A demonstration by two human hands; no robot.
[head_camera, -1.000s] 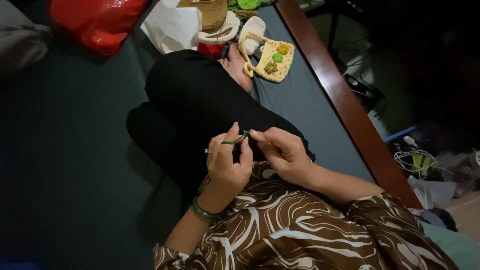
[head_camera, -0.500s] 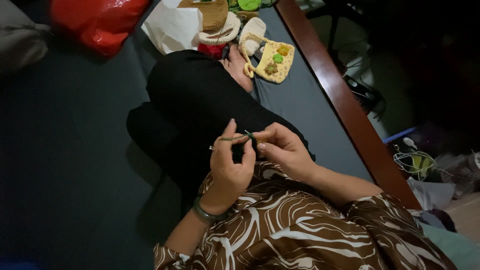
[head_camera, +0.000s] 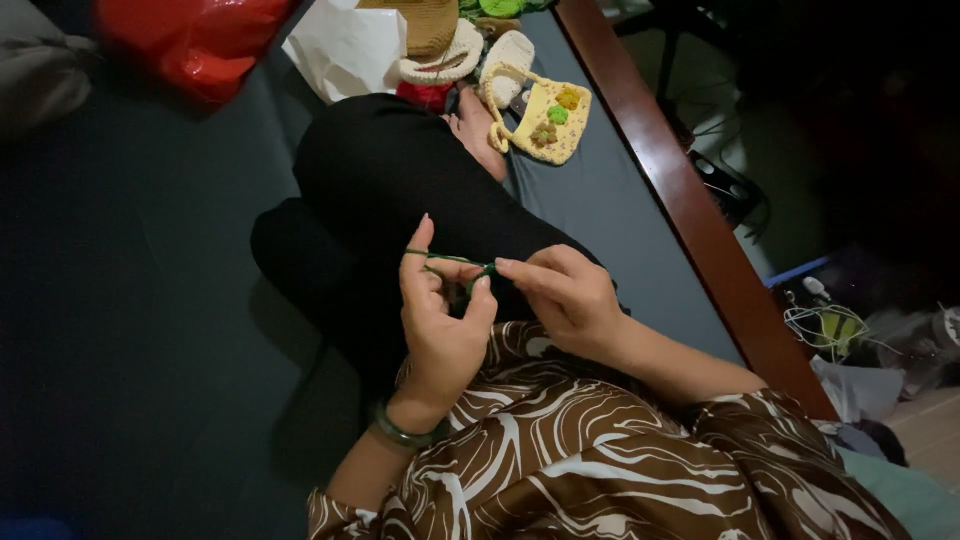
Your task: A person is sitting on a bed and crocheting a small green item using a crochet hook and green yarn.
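Observation:
My left hand [head_camera: 440, 320] is raised over my lap with a strand of green yarn [head_camera: 448, 261] looped over its forefinger and pinched by thumb and middle finger. My right hand [head_camera: 565, 295] sits close beside it, fingers closed around a thin crochet hook that is mostly hidden, its tip at the small green stitch [head_camera: 482, 272] between the hands. A green bangle [head_camera: 400, 432] circles my left wrist. Both hands hover above my crossed legs in black trousers [head_camera: 400, 190].
I sit on a dark grey mattress [head_camera: 140, 300] with a brown wooden edge [head_camera: 690, 210] to the right. A yellow crocheted pouch [head_camera: 545, 125], a knitted hat [head_camera: 435, 40], a white bag [head_camera: 345, 45] and a red plastic bag [head_camera: 195, 40] lie beyond my knees. Clutter covers the floor at right.
My left forefinger has lifted and straightened, drawing the green yarn tighter. Both hands stay in the same spot over my lap, with small finger movements.

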